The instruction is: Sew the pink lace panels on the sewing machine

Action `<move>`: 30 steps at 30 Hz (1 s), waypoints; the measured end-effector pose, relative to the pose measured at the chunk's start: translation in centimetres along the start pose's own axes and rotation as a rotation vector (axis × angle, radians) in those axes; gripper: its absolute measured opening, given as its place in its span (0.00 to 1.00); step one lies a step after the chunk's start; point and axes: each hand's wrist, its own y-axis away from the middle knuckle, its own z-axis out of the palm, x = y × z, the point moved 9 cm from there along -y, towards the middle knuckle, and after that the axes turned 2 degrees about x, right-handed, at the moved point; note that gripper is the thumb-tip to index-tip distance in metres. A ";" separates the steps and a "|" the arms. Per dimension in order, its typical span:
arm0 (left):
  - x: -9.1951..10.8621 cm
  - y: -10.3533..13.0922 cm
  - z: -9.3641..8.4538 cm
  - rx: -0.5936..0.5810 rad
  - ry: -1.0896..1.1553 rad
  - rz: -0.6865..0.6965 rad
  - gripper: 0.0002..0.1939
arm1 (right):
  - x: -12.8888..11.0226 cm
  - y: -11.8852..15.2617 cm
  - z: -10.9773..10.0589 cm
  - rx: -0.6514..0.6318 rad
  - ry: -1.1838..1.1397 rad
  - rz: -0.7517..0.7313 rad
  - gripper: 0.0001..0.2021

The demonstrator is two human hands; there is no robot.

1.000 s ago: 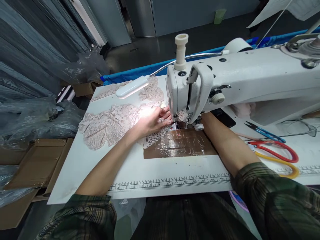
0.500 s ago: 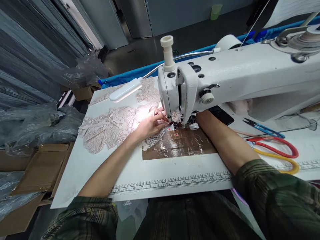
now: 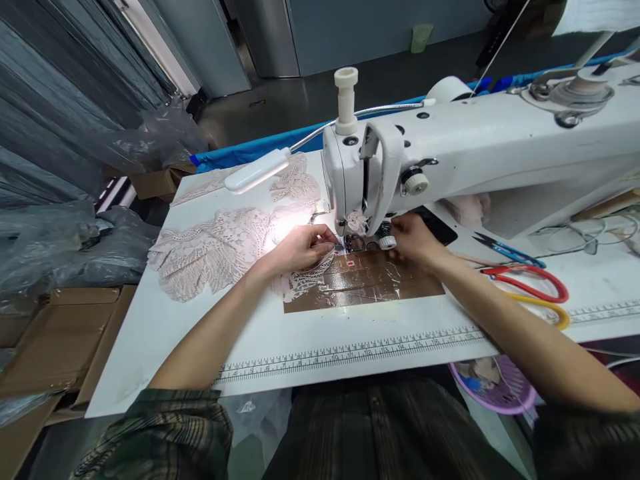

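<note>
Under the lamp's light, my left hand (image 3: 306,248) pinches the edge of a pale pink lace piece (image 3: 220,243) just left of the needle area. The lace spreads leftward over the table, with a fold hanging below my fingers. My right hand (image 3: 414,239) is to the right of the sewing machine's (image 3: 480,143) needle area, beside a white knob (image 3: 387,243). Its fingers are curled in, their tips partly hidden behind the knob; what they hold, if anything, cannot be made out. A brown plate (image 3: 370,287) lies beneath, in front of both hands.
Blue-handled snips (image 3: 515,252) and scissors with red and yellow handles (image 3: 535,283) lie at the right. A dark phone-like slab (image 3: 437,225) sits behind my right hand. A ruler strip (image 3: 340,357) runs along the front edge. Below hangs a purple basket (image 3: 510,400); cardboard boxes (image 3: 65,333) stand left.
My right hand has come out from behind the machine head toward the right, and its forearm has swung outward. My left hand stays on the lace. The view has shifted slightly.
</note>
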 end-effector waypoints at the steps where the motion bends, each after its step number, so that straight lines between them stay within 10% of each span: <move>1: -0.2 -0.1 0.0 0.012 0.025 -0.011 0.08 | 0.3 1.1 0.7 -0.072 0.010 0.034 0.14; 6: -1.2 -0.3 0.1 0.049 0.264 -0.059 0.13 | -3.5 4.8 4.9 -0.279 0.050 -0.187 0.15; 11: -1.7 -0.4 0.6 0.003 0.384 -0.036 0.15 | -4.6 2.9 7.8 -0.244 0.295 -0.094 0.14; 30: -1.2 -0.4 1.4 0.035 0.379 -0.035 0.09 | -4.2 2.3 6.8 0.079 0.357 -0.146 0.08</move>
